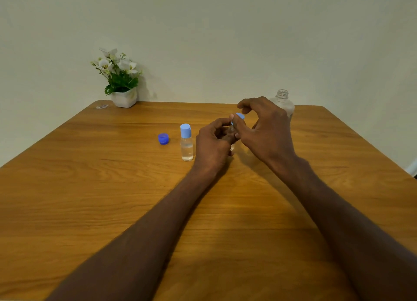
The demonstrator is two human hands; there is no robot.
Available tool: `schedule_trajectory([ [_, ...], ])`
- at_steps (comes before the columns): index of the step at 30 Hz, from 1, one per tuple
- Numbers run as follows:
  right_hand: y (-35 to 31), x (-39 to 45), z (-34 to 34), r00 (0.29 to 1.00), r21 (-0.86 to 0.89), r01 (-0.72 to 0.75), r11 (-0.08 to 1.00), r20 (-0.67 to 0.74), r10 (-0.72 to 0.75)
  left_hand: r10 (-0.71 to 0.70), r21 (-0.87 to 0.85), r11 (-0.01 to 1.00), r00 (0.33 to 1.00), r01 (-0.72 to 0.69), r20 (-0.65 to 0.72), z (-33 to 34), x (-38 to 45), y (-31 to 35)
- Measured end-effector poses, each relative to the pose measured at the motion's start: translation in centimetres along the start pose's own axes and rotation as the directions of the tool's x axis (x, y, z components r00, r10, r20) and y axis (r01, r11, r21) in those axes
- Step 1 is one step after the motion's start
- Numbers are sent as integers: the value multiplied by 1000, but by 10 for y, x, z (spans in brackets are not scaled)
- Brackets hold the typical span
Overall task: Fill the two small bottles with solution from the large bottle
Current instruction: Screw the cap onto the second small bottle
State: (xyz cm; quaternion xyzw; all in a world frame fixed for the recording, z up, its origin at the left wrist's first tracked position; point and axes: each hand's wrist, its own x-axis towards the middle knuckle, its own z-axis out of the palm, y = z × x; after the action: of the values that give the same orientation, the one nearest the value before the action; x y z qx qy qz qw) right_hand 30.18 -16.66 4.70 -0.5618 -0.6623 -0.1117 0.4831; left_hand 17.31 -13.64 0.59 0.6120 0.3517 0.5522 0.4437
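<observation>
One small clear bottle (186,145) with a light blue cap stands upright on the wooden table (112,187), holding clear liquid. My left hand (212,140) is wrapped around the second small bottle (231,131), mostly hidden by my fingers. My right hand (261,124) pinches that bottle's light blue cap (239,116) at its top. The large clear bottle (283,102) stands uncapped behind my right hand, partly hidden. Its dark blue cap (163,138) lies on the table left of the standing small bottle.
A white pot of artificial white flowers (121,81) stands at the table's back left corner against the wall. A small clear scrap (102,106) lies beside it. Bare wood stretches across the near half of the table under my forearms.
</observation>
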Motion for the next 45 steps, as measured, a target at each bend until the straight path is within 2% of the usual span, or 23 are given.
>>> schedule_trajectory([
  [18,-1,-3,2,999,-45,-37,998,29,39,3,-5,1000,1000,-3,-8,0,0,0],
  [31,-3,-2,-2,997,-59,27,998,72,-23,12,3,1000,1000,-12,-13,-1,0,-1],
  [35,-1,-2,-1,998,-77,-17,997,58,21,14,14,1000,1000,-14,-3,0,0,0],
  [45,-2,-3,1,996,-105,-21,994,86,30,23,29,999,1000,-22,-7,1,0,-2],
])
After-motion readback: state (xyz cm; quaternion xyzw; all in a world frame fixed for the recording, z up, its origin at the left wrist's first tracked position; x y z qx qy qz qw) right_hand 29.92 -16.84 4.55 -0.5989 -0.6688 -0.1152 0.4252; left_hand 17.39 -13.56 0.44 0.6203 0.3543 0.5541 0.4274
